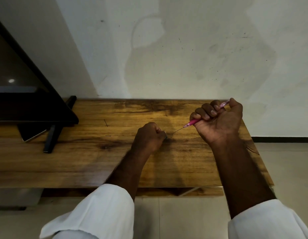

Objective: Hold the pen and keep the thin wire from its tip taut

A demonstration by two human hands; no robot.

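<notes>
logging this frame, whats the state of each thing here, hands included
right hand: raised, fist gripping pink pen
pink pen: tilted, thin tip toward left hand
left hand: curled on wooden table, contents hidden
tv: screen dark
phone: flat under tv

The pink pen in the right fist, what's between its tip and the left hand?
In the head view, only a thin dark needle-like tip runs from the pink pen toward the left hand, over bare wooden tabletop.
</notes>
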